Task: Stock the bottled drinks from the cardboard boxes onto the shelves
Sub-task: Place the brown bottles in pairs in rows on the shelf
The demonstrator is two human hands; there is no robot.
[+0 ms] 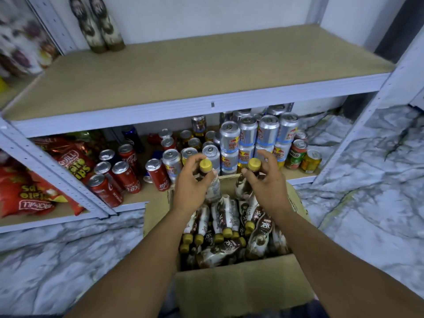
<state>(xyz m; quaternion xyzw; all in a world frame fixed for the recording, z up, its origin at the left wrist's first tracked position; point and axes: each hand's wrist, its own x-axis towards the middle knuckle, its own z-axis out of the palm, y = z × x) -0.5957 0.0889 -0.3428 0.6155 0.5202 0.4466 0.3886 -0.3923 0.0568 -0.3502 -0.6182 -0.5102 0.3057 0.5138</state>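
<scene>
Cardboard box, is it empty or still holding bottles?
Still holding plenty: gold-capped bottles lie piled inside the cardboard box; left hand and right hand each grip one more.

You held the left bottle (213, 187) and the right bottle (242, 182) upright by their necks above the open cardboard box (241, 283); both were brown-and-white with yellow caps. More such bottles (229, 220) lay jumbled on their sides in the box. Two shelved bottles (98, 26) stood at the back left of the tan upper shelf (206, 72).
</scene>
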